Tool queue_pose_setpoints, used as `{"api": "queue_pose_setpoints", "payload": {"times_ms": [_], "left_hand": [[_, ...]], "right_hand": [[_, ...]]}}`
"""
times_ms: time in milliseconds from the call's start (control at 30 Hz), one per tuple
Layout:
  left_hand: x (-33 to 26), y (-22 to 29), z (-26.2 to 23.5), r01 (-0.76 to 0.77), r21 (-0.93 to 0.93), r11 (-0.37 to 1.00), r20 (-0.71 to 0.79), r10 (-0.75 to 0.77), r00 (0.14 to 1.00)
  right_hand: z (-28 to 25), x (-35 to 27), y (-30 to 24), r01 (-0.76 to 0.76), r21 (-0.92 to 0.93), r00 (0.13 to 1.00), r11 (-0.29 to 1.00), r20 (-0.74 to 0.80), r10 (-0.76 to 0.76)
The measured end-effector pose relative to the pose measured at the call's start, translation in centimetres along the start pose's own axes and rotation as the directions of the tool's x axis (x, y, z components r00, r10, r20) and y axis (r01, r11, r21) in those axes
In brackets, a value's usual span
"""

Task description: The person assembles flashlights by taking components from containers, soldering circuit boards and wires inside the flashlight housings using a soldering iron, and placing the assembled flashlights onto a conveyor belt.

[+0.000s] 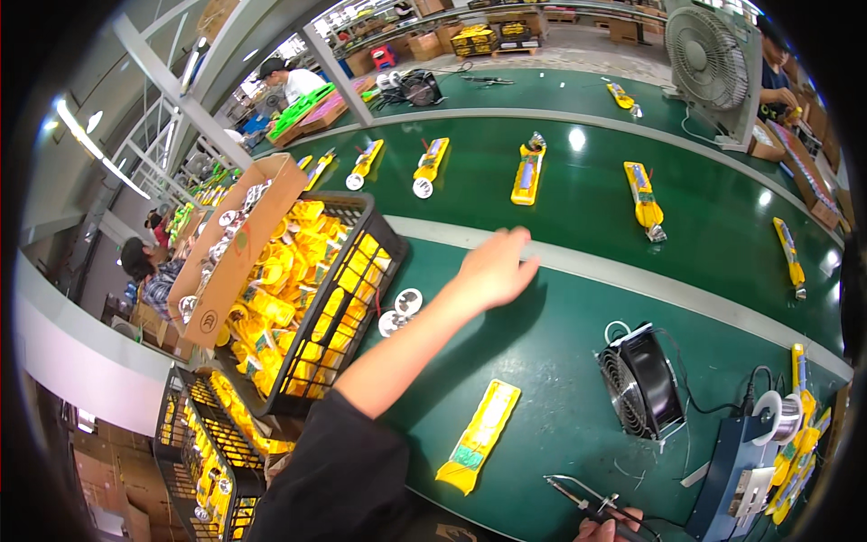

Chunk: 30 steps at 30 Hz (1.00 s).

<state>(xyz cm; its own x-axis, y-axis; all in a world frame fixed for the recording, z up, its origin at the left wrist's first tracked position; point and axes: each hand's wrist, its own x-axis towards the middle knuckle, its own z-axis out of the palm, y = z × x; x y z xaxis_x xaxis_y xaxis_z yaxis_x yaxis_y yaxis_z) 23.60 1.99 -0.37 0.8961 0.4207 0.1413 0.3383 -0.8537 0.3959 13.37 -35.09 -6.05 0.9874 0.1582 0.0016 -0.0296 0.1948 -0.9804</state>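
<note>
My left hand [495, 271] reaches out above the metal rail between the bench and the green conveyor belt; its thumb and fingers are apart with nothing between them. At the lower edge, my right hand [607, 527] is closed around a soldering iron [574, 493], its tip pointing left; part of that hand is cut off. A yellow plastic housing [479, 436] with a small green circuit board lies on the bench between my arms. Past my left hand, yellow housings with wires and shiny round parts, such as this yellow assembly [529, 172], lie on the belt [578, 217].
At left, a black crate [361, 271] holds many yellow housings, with a cardboard box [244, 244] of shiny parts on it. Reflector discs [402, 312] lie beside it. A small black fan [643, 381], solder spool [778, 417] and blue soldering unit [727, 479] stand right. Co-workers sit beyond.
</note>
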Motion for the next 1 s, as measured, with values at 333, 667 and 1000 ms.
{"api": "queue_pose_setpoints", "payload": {"times_ms": [333,667,1000], "left_hand": [[-24.5,4.6,-1.7,0.292,-0.442,0.848,0.06,-0.297,0.953],[-29.2,4.3,0.3,0.177,-0.436,0.882,-0.087,-0.238,0.967],[-28.7,1.9,0.4,0.199,-0.478,0.855,-0.064,-0.26,0.963]], "right_hand": [[0.4,-0.7,0.6,-0.026,0.172,0.992,0.985,-0.121,0.047],[-0.2,-0.5,1.1,0.227,-0.724,0.957,0.651,0.041,-0.288],[1.3,-0.5,1.0,0.01,0.326,0.987,0.945,-0.156,0.043]]}}
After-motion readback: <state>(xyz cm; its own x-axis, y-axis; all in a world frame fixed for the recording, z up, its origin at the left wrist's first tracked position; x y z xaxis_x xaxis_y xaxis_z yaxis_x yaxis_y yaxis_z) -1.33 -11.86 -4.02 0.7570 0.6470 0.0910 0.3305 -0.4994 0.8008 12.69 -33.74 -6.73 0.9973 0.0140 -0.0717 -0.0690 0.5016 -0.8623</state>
